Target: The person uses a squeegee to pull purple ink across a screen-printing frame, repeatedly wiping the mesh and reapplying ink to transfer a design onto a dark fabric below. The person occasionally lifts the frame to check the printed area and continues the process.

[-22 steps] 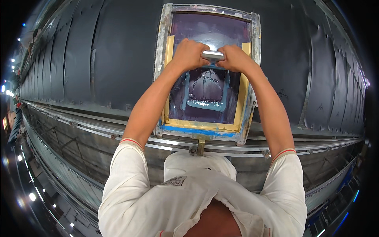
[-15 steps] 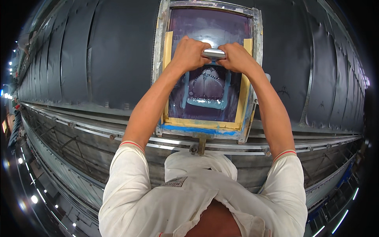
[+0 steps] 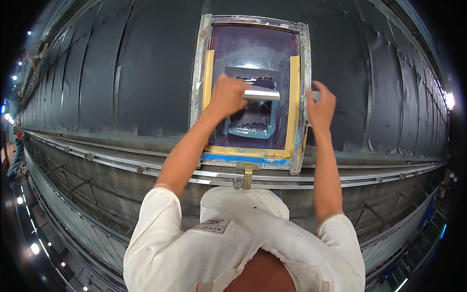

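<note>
A screen-printing frame [image 3: 304, 63] with a purple mesh lies on the dark surface ahead of me. My left hand [image 3: 227, 96] is closed round the left end of a squeegee [image 3: 261, 95] with a silver handle, tilted over the mesh. Its blade is mostly hidden under the handle. Light-blue ink [image 3: 250, 132] lies in a U-shaped band round the darker printing area. My right hand [image 3: 323, 108] is at the frame's right side, its thumb and forefinger curved round a pale handle [image 3: 315, 96]; its other fingers are mostly hidden.
Yellow tape [image 3: 294, 97] lines the mesh edges, and blue tape [image 3: 243, 158] runs along the near end. Dark sheets [image 3: 155, 73] cover the long table on both sides. A metal rail [image 3: 311, 181] with a brass-coloured bracket [image 3: 248, 176] runs along the near edge.
My right hand has let go of the squeegee and moved right to the frame's side. My left hand has brought the squeegee nearer to me. The band of ink remains on the mesh.
</note>
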Available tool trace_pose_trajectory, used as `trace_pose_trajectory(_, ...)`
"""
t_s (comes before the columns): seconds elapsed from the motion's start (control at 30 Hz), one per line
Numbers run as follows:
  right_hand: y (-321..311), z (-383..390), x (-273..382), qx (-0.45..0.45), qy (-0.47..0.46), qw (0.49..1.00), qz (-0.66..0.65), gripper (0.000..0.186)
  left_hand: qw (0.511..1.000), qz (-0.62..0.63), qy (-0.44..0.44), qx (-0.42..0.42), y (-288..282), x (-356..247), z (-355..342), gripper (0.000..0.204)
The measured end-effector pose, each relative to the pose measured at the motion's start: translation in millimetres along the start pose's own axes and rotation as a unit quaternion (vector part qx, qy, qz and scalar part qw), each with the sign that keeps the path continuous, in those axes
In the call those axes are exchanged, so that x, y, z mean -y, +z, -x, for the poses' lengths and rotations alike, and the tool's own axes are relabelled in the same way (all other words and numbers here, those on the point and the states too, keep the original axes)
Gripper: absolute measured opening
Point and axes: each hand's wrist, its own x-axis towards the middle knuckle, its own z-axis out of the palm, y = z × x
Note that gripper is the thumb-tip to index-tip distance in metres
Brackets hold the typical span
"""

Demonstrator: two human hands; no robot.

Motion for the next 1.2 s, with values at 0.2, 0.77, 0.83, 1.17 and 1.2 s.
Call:
trace_pose_trajectory(0.2,34,-5,-80,0.029,0.261,0.956,-0.133,0.036,0.997,0.048,0.033,-0.051,16,6,-14,0.027)
trace_pose_trajectory(0.77,97,16,18,-0.022,0.179,0.936,-0.302,0.026,0.993,-0.097,-0.060,0.022,-61,-6,146,0.048)
trace_pose_trajectory(0.83,106,21,30,-0.012,0.164,0.943,-0.290,0.026,0.990,-0.121,-0.058,0.044,-60,0,157,0.047)
trace_pose_trajectory(1.17,98,15,32,-0.029,0.195,0.961,-0.196,0.029,0.959,-0.038,0.234,0.154,-52,15,65,0.025)
trace_pose_trajectory(1.2,98,15,33,-0.024,0.195,0.962,-0.192,0.029,0.948,-0.045,0.267,0.165,-41,10,52,0.023)
